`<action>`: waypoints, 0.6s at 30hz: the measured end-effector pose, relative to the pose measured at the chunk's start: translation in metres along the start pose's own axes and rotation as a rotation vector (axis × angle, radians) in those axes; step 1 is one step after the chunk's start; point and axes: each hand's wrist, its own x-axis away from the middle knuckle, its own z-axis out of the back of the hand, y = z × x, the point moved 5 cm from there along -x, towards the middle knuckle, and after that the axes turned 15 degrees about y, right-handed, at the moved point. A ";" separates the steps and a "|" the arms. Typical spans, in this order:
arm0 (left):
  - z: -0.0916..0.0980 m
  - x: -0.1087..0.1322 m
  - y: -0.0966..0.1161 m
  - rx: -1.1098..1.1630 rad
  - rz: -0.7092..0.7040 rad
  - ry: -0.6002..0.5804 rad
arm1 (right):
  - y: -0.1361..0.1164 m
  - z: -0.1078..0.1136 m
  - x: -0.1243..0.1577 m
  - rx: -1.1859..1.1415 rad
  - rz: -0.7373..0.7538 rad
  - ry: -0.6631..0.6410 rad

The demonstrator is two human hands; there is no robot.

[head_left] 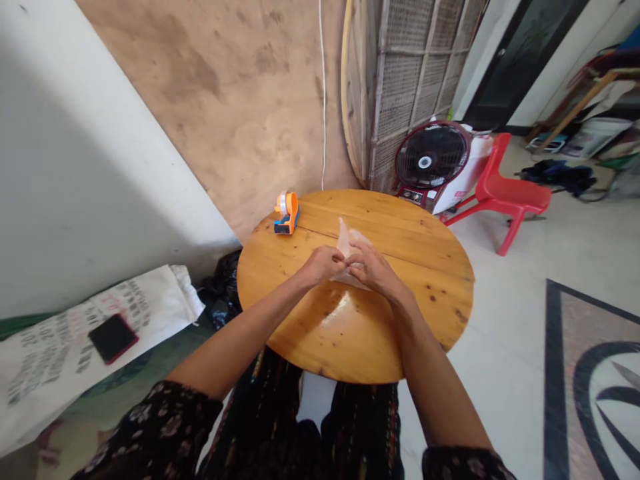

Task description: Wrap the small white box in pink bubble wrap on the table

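Note:
A thin, whitish, see-through sheet stands crumpled over the round wooden table; whether it is plastic or paper I cannot tell. My left hand is closed, its fingertips pinching the sheet near the middle. From the other side, my right hand grips it too, with the fingers bent inward. The fingertips of both hands meet closely, and the pinched part is mostly hidden. At the table's back left stands an orange and blue tape dispenser with a roll of tape, apart from both hands.
Behind the table are a brown wall board and a dark red fan. A red plastic chair stands to the right. On the left, a phone lies on a white printed sack, beside a black bag.

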 end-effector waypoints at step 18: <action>0.002 0.015 0.018 -0.284 -0.341 -0.040 | 0.009 0.044 0.011 0.049 -0.157 0.167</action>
